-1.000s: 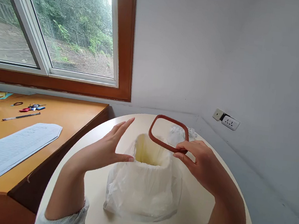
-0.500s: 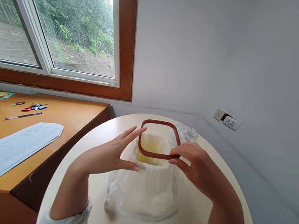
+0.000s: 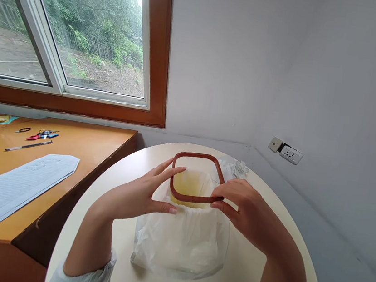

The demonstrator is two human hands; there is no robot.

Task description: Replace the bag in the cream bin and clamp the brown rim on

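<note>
A brown rim ring (image 3: 191, 198), squarish with rounded corners, hovers tilted over the mouth of a trash bin. The bin's pale yellow inside (image 3: 189, 183) shows through the ring. A translucent white plastic bag (image 3: 180, 245) lines the bin and hangs down over its outside. My right hand (image 3: 248, 208) pinches the ring's near right corner between thumb and fingers. On the other side my left hand (image 3: 134, 198) has its thumb and fingers spread. Its fingertips are at the ring's left edge, and its thumb is in front of the bag's upper part.
The bin stands on a round cream table (image 3: 99, 194). Crumpled plastic (image 3: 235, 169) lies behind it. On the wooden desk (image 3: 102, 142) at left are papers (image 3: 20, 189), a pen (image 3: 29, 145) and keys (image 3: 46, 135). A wall socket (image 3: 291, 154) is at right.
The ring has shifted slightly left and down toward the bin's mouth, with my right hand moving along. The ring's left edge is now closer to my left fingers.
</note>
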